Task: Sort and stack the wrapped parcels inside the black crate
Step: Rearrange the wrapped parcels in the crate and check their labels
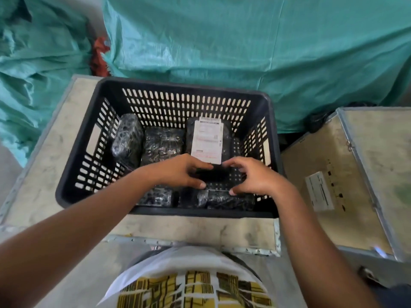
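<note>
The black slotted crate [182, 90] stands on a pale box top. Inside lie several black-wrapped parcels: one tilted against the left wall [127, 138], one flat in the middle [162, 143], one with a white shipping label [209, 141] at the back right, and two along the near wall [158, 196] [224, 198]. My left hand [180, 172] and my right hand [255, 176] are both inside the crate, gripping a small dark parcel [212, 175] between them from either side, just in front of the labelled one.
The crate rests on a worn, metal-edged box [200, 230]. A second such box [347, 174] with a white sticker stands to the right. Teal woven sacks [244, 41] fill the space behind and to the left. My patterned shirt shows below.
</note>
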